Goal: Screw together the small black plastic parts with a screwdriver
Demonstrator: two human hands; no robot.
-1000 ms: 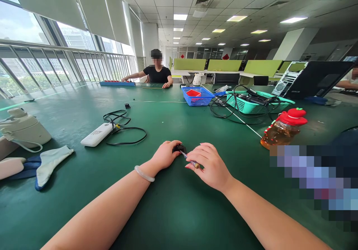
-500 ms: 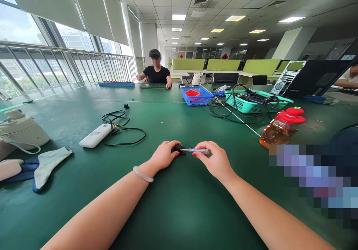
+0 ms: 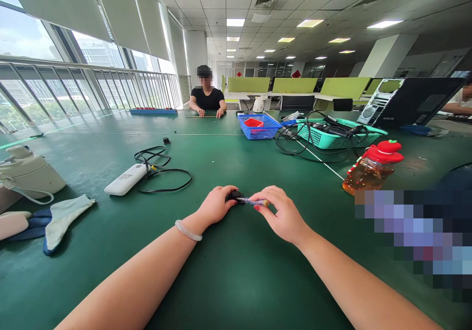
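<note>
On the green table (image 3: 228,271), the left hand (image 3: 216,204) pins a small black part (image 3: 235,195) under closed fingers. The right hand (image 3: 282,214) pinches a screwdriver (image 3: 254,201) with a clear handle, its tip against the part. A white power strip (image 3: 125,179) with black cable (image 3: 162,172) lies well to the left, and an amber bottle with red lid (image 3: 372,168) stands to the right.

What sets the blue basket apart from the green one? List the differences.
The blue basket is smaller and squarer; the green basket is longer. The blue basket holds a red piece; the green basket holds black cables that spill out onto the table. Both are open plastic mesh baskets standing side by side on that table.
</note>
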